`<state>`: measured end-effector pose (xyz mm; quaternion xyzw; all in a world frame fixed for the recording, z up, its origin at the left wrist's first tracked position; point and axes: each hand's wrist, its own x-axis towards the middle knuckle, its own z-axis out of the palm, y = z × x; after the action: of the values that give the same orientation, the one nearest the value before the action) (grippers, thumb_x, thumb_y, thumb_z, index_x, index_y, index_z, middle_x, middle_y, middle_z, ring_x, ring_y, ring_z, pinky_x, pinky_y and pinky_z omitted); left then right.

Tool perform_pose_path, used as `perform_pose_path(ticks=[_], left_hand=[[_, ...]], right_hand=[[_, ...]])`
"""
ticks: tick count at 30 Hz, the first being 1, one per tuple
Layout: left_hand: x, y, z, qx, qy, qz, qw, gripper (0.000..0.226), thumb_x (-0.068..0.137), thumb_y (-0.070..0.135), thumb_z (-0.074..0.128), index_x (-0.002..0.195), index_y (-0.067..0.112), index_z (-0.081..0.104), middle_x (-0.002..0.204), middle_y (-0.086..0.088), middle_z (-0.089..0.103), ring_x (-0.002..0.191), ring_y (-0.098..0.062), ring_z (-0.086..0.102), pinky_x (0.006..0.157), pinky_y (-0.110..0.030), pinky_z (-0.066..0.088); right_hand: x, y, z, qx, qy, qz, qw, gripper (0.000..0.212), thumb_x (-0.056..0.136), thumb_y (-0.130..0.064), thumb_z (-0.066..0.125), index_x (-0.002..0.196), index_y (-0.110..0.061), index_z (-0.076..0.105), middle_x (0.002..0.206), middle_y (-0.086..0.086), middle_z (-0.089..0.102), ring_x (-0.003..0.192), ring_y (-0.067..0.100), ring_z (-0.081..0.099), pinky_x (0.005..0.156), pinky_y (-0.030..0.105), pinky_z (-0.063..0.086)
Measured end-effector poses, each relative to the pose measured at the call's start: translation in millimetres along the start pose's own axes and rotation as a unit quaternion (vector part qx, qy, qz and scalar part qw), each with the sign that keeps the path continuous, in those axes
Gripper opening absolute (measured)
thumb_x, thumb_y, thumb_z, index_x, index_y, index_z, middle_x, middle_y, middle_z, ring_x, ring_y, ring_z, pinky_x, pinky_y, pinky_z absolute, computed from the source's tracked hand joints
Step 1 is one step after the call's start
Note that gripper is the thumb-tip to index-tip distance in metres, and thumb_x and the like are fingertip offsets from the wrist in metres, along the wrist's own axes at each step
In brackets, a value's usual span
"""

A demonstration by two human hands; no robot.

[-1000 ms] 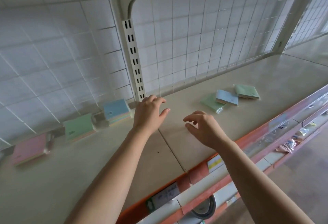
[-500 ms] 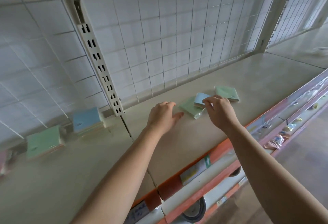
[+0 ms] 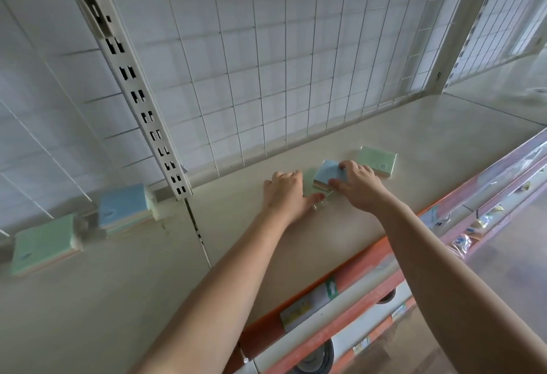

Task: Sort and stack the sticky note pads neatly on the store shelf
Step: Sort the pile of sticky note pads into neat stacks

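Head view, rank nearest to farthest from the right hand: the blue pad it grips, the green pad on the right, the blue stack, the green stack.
1. blue pad, in the grip of the right hand
2. green pad, just beyond the hand, to the right
3. blue stack, left, beside the slotted upright
4. green stack, far left

Two arms of a person, seen from a head-worn camera: the left forearm and right forearm are uncovered along the whole length in view, from the frame's lower edge up to the wrists, smooth and slim in outline. The left hand and right hand are bare as well, both shown from the back, with knuckles and finger joints faintly ridged. The wide-angle lens swells the arms near the frame's edge and narrows them toward the hands.
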<state>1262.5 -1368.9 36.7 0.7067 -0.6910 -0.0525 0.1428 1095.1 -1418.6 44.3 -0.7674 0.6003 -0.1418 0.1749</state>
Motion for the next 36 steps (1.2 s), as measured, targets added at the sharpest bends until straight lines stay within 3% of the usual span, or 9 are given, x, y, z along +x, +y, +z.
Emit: perform_pose_path(ticks=[5,8,12,17,19,22,24,31,36], left_hand=[[6,3,-8,-0.064,-0.032,-0.024,0.997,0.069,0.070,0.060,0.070,0.116,0.011,0.054,0.118,-0.012,0.054,0.115,-0.033,0.044,0.093,-0.040,0.040],[3,4,-12,-0.123,-0.033,-0.056,0.990,0.077,0.063,0.054,0.079,0.121,0.011,0.051,0.120,-0.012,0.046,0.116,-0.033,0.042,0.096,-0.038,0.039],[-4,1,-19,-0.200,0.003,-0.065,0.978,0.084,0.060,0.032,0.087,0.130,0.014,0.044,0.126,-0.008,0.039,0.113,-0.030,0.050,0.094,-0.032,0.040],[-15,-19,-36,-0.239,0.055,-0.034,0.969,0.062,0.067,0.016,0.080,0.123,0.022,0.055,0.117,-0.005,0.043,0.105,-0.022,0.053,0.082,-0.014,0.032],[-23,-29,-45,-0.240,0.073,-0.024,0.968,0.059,0.066,0.014,0.081,0.120,0.024,0.058,0.113,-0.004,0.055,0.102,-0.020,0.055,0.076,-0.015,0.033],[-40,-48,-57,-0.259,0.083,-0.024,0.962,0.057,0.065,0.013,0.082,0.117,0.024,0.060,0.105,0.002,0.066,0.092,-0.016,0.061,0.071,-0.020,0.040],[-54,-64,-66,-0.265,0.085,-0.030,0.960,0.059,0.064,0.013,0.083,0.117,0.025,0.060,0.106,0.002,0.068,0.091,-0.014,0.062,0.073,-0.021,0.044],[-111,-127,-102,-0.234,0.080,-0.062,0.967,0.059,0.069,0.016,0.082,0.123,0.028,0.058,0.124,0.007,0.061,0.116,-0.009,0.053,0.087,-0.016,0.034],[-148,-167,-122,-0.217,0.099,-0.102,0.966,0.061,0.064,0.014,0.084,0.118,0.028,0.061,0.120,0.008,0.063,0.115,-0.010,0.054,0.085,-0.015,0.033]], right_hand=[[2,1,-2,0.039,0.005,0.016,0.999,0.080,0.085,-0.043,0.063,0.144,-0.008,0.024,0.140,0.017,0.035,0.129,0.036,0.027,0.106,0.041,0.025],[0,3,-1,0.118,0.029,0.017,0.992,0.084,0.075,-0.038,0.075,0.141,-0.009,0.031,0.133,0.015,0.039,0.124,0.032,0.037,0.103,0.040,0.033],[-2,2,2,0.172,0.092,0.026,0.980,0.061,0.075,-0.035,0.077,0.120,-0.007,0.047,0.113,0.010,0.049,0.096,0.024,0.049,0.082,0.034,0.042],[-5,-9,3,0.289,0.115,0.004,0.950,0.024,0.083,-0.021,0.070,0.096,-0.009,0.052,0.085,0.001,0.056,0.077,0.019,0.051,0.063,0.029,0.039],[-7,-17,6,0.323,0.119,-0.009,0.939,0.022,0.083,-0.020,0.070,0.092,-0.009,0.054,0.078,0.001,0.057,0.073,0.018,0.051,0.064,0.031,0.040],[-9,-32,15,0.337,0.095,-0.027,0.936,0.023,0.082,-0.024,0.069,0.094,-0.010,0.056,0.089,0.014,0.064,0.077,0.024,0.057,0.072,0.038,0.046],[-12,-45,22,0.350,0.069,-0.043,0.933,0.022,0.083,-0.024,0.066,0.098,-0.011,0.056,0.091,0.012,0.065,0.080,0.025,0.058,0.073,0.041,0.048],[-30,-113,49,0.353,-0.014,-0.097,0.930,0.017,0.095,-0.019,0.053,0.105,-0.006,0.052,0.084,0.006,0.057,0.068,0.017,0.051,0.055,0.030,0.042],[-47,-162,66,0.378,-0.060,-0.135,0.914,0.015,0.095,-0.014,0.052,0.104,-0.002,0.051,0.081,0.011,0.054,0.062,0.018,0.045,0.050,0.028,0.039]])
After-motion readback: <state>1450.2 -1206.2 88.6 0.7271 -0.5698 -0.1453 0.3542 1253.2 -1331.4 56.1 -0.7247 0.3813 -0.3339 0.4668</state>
